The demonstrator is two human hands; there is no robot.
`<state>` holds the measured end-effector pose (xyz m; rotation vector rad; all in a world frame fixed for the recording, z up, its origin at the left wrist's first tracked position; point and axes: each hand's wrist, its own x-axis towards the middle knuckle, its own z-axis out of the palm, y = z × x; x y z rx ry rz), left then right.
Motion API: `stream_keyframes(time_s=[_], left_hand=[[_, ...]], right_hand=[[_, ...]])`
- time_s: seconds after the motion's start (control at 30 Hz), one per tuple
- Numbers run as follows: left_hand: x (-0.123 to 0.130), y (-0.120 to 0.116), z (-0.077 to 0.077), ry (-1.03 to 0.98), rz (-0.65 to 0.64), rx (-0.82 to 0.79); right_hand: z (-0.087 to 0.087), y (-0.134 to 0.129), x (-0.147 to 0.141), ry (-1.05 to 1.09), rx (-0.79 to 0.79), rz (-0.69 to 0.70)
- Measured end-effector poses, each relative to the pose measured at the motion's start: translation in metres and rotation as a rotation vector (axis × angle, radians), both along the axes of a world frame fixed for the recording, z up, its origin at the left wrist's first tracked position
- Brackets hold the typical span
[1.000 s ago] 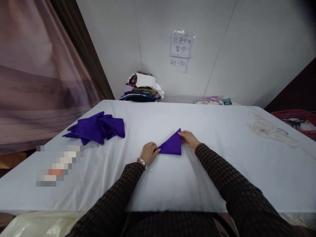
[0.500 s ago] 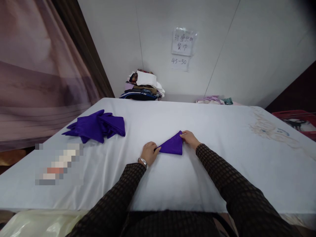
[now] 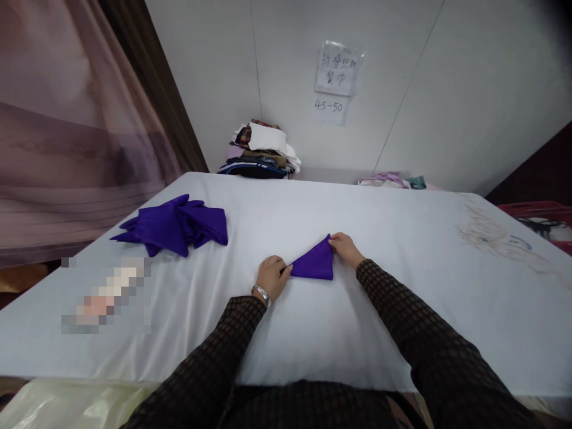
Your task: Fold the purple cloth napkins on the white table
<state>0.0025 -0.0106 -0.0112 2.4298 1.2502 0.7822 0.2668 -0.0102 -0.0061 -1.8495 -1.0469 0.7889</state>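
1. While our left hand (image 3: 271, 277) pinches the narrow tip, our right hand (image 3: 345, 248) pinches the top corner; both have their fingers nearly closed.
2. Between them, the purple cloth (image 3: 315, 262) is on the table (image 3: 339, 333), folded in a triangle.
3. More purple cloths (image 3: 163, 229) lie heaped at left; how much folding is left, we cannot tell.

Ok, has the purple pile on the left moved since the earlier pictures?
No, the purple pile has not shifted relative to the left edge of the white table.
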Motion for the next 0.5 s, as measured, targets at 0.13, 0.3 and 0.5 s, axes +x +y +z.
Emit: stream_keyframes(time_s=[0.13,0.3,0.5], left_hand=[[-0.001,0.0,0.0,-0.016,0.057,0.011],[-0.002,0.0,0.001,-0.009,0.08,0.027],[-0.001,0.0,0.001,0.01,0.083,0.002]], right_hand=[[-0.006,0.004,0.004,-0.151,-0.019,0.01],[-0.002,0.005,0.007,-0.332,-0.076,0.053],[0.01,0.003,0.002,-0.527,-0.145,0.1]])
